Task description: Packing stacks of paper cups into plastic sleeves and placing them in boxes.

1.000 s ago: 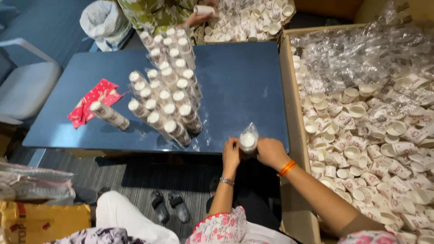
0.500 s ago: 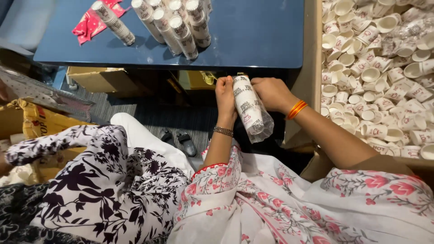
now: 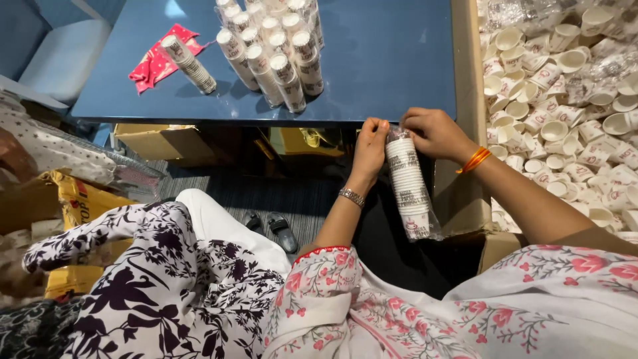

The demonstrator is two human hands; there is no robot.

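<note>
A stack of white paper cups in a clear plastic sleeve hangs in front of my lap, below the table edge. My left hand and my right hand both pinch the sleeve's top end, one on each side. The left wrist wears a metal bracelet and the right wrist an orange thread. Several wrapped cup stacks lie side by side on the blue table, and one more stack rests on a red cloth to the left.
A large cardboard box at the right holds a heap of loose paper cups. Under the table stand brown boxes and a pair of sandals. A yellow bag lies at the left. A chair is at the far left.
The view has tilted down towards my lap. The sleeved stack has come off the table edge and now hangs lower, both hands still at its top.
</note>
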